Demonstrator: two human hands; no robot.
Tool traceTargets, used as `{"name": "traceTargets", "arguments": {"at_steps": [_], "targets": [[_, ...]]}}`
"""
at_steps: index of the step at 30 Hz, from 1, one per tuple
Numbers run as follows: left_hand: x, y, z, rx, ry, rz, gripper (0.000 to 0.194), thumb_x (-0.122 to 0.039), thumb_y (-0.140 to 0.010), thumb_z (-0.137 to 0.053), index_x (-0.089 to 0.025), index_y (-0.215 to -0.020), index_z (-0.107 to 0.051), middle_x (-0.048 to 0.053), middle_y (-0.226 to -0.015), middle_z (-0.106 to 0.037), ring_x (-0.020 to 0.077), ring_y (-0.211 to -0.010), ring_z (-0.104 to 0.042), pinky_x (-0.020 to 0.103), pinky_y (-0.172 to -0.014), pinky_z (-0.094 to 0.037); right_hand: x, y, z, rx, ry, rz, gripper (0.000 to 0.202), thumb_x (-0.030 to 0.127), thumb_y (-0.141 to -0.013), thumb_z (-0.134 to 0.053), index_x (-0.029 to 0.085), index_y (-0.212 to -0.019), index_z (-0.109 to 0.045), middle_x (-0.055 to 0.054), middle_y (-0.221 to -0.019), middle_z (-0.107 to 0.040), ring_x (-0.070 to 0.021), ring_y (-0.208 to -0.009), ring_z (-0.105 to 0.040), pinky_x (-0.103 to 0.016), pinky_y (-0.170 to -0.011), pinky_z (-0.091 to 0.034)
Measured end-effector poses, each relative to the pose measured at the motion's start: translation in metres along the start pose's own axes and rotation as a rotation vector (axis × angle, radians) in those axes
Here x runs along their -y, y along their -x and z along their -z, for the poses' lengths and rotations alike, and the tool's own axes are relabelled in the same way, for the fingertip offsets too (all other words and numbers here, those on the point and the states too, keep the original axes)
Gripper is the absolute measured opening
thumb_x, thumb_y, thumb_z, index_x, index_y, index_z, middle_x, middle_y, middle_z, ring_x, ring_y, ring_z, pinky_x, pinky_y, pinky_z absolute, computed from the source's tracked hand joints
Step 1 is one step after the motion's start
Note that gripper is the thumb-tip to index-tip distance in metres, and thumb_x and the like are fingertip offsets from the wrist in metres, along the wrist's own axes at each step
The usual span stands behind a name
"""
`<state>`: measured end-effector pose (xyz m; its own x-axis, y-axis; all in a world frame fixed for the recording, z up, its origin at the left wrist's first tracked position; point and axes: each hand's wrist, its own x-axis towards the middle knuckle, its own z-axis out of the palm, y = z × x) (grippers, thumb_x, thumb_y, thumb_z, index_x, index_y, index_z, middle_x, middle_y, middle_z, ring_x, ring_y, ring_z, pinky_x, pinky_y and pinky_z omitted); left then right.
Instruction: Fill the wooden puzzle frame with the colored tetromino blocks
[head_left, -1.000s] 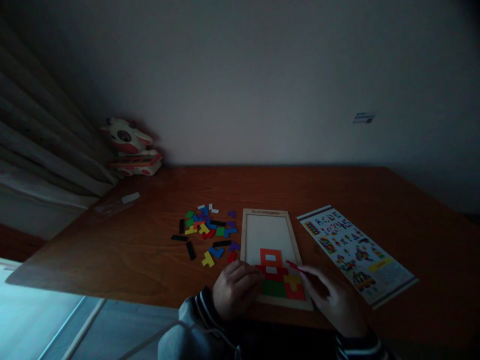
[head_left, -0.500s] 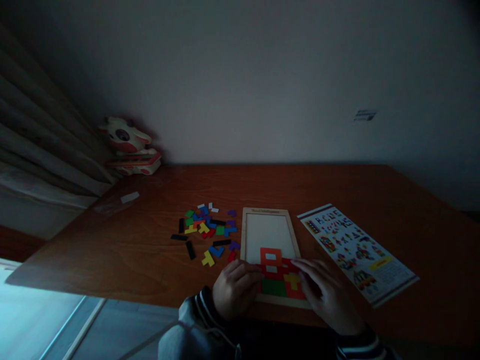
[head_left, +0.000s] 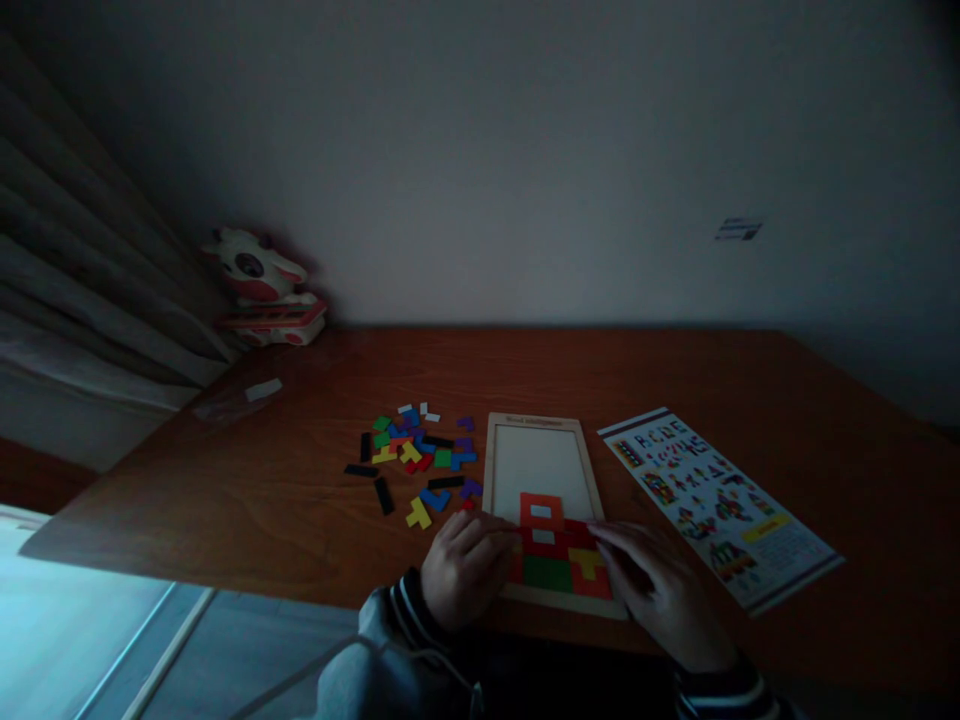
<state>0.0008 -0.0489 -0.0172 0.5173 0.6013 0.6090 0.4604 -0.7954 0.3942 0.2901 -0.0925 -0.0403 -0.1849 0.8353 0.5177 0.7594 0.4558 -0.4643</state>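
Note:
A light wooden frame (head_left: 588,460) lies on the table, its lower part filled with coloured pieces. Among these are a green block (head_left: 547,573), a yellow piece (head_left: 588,562) set in orange-red, a red row with a white centre, and an orange piece (head_left: 541,500) above it. My left hand (head_left: 466,568) rests over the frame's lower left corner, fingers curled together at the left end of the red row; what they touch is hidden. My right hand (head_left: 660,585) has its fingertips on the red piece (head_left: 578,533) at the row's right end, thumb lower down.
Loose coloured pieces (head_left: 442,459) lie left of the frame on the brown table (head_left: 285,520). A printed pattern sheet (head_left: 724,505) lies at the right. A cow-shaped toy (head_left: 274,290) stands at the back left, near a clear bag with a white label (head_left: 263,390). A cable crosses my lap.
The view has shifted slightly. My right fingertips have moved a little on the red row, whose right-hand red piece now sits more evenly in line. My left hand stays nearly in place.

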Motion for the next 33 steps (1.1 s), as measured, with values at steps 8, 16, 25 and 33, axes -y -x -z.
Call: {"name": "traceTargets", "arguments": {"at_steps": [8,16,25,33], "targets": [[0.061,0.036,0.054,-0.089,-0.309,0.216,0.023,-0.016,-0.094,-0.056,-0.021,-0.115,-0.065,0.008,-0.11,-0.07,0.0216,-0.1,-0.064,0.038,-0.09,-0.052,-0.004,0.001,-0.002,0.048,-0.017,0.013,0.029,0.025,-0.093,-0.057,0.029,-0.121,-0.065,-0.003,-0.115,-0.072,-0.0205,-0.104,-0.069,-0.035,-0.09,-0.059],[0.078,0.055,0.079,0.049,-0.423,0.242,0.031,-0.037,-0.091,-0.065,-0.022,-0.118,-0.066,0.009,-0.115,-0.07,0.0258,-0.104,-0.063,0.042,-0.091,-0.05,-0.013,0.006,-0.004,0.015,0.008,0.021,0.028,0.03,-0.095,-0.055,0.028,-0.121,-0.063,-0.005,-0.115,-0.072,-0.0218,-0.104,-0.069,-0.036,-0.089,-0.058],[0.035,0.022,0.024,0.103,-0.325,0.193,0.033,-0.041,-0.094,-0.061,-0.023,-0.12,-0.067,0.007,-0.11,-0.074,0.026,-0.099,-0.064,0.042,-0.084,-0.051,-0.007,0.004,-0.003,-0.012,0.028,-0.006,0.026,0.03,-0.096,-0.053,0.027,-0.119,-0.063,-0.006,-0.116,-0.07,-0.0218,-0.104,-0.068,-0.035,-0.09,-0.057],[0.044,0.029,0.019,0.0,-0.24,0.148,0.028,-0.025,-0.101,-0.049,-0.019,-0.124,-0.064,0.005,-0.094,-0.075,0.0176,-0.081,-0.067,0.031,-0.077,-0.056,-0.001,0.001,-0.001,-0.04,0.054,-0.018,0.024,0.027,-0.096,-0.052,0.026,-0.118,-0.063,-0.006,-0.114,-0.07,-0.0213,-0.102,-0.069,-0.035,-0.089,-0.058]]}}
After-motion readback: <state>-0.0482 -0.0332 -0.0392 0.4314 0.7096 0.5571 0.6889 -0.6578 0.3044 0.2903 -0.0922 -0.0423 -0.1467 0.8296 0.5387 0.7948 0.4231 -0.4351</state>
